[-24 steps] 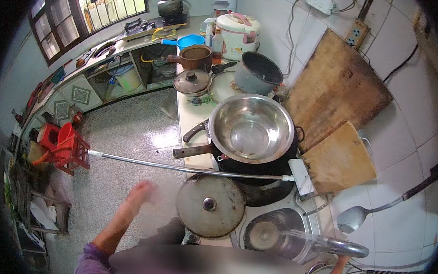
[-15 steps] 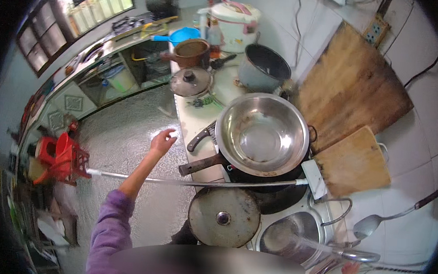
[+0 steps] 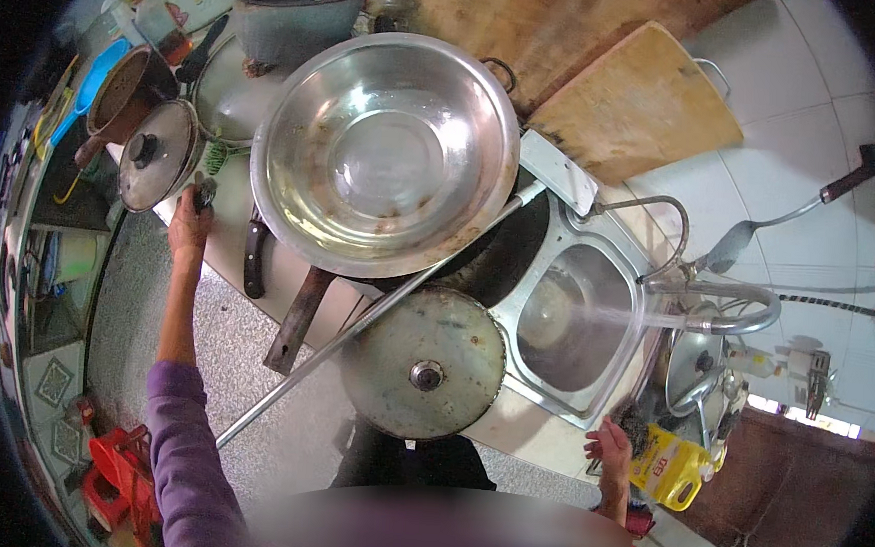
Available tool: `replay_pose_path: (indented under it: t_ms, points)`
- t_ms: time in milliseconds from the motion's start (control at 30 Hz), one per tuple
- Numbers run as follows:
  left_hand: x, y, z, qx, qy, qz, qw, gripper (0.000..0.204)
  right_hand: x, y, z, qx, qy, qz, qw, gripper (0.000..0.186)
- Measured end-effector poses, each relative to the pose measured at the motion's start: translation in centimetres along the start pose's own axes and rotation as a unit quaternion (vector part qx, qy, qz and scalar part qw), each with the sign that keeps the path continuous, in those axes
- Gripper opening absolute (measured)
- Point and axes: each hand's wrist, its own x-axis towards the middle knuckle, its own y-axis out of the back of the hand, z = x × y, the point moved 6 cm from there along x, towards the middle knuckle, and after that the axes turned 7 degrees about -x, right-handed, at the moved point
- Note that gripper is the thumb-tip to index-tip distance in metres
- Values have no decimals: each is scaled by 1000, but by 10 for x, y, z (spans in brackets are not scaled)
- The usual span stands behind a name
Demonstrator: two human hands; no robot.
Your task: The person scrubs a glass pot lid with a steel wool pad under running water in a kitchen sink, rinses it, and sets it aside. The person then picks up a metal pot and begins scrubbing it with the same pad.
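My left hand (image 3: 191,220) reaches over the counter's left edge, its fingers closed around a small dark clump (image 3: 205,191) whose kind I cannot make out. Just beyond it lies a green bristly thing (image 3: 222,154), with a glass pot lid (image 3: 153,171) to its left. A knife (image 3: 255,252) lies to the right of this hand, partly under a large steel basin (image 3: 390,155). My right hand (image 3: 608,446) hangs apart from things, fingers spread and holding nothing, near the sink's front corner. Water runs from a curved faucet (image 3: 745,317) into the steel sink (image 3: 589,373).
A long metal pole (image 3: 322,365) slants from the counter down to the floor. A round lid (image 3: 391,371) sits near me, by a dark pan handle (image 3: 299,325). Cutting boards (image 3: 648,106) lean on the tiles. A yellow jug (image 3: 674,469) stands right; red stools (image 3: 120,475) stand left.
The view has turned right. My left hand has gone from above the floor to the dark clump on the counter, and its fingers have closed. My right hand has come fully into view.
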Motion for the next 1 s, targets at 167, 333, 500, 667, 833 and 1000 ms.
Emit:
replay_pose_path:
  t_ms: [167,333,500,667,833,1000]
  points:
    - [-24,26,-54,67,20,46,996,26,-11,-68,-3,-77,37,-136,987,35]
    - [-121,46,-66,-466,233,36,853,15,-21,-139,-52,-47,134,-236,961,36]
    - [-305,52,66,-584,296,-161,739,27,-45,-188,-77,-80,311,-312,894,40]
    - [-396,-14,259,-630,345,-174,673,17,-71,-191,-105,-67,334,-373,863,49]
    - [-421,-51,364,-570,252,-365,691,28,-45,-145,-73,-82,331,-314,886,47]
    - [-449,-49,326,-491,282,-286,773,41,39,-99,-35,11,133,-298,945,51]
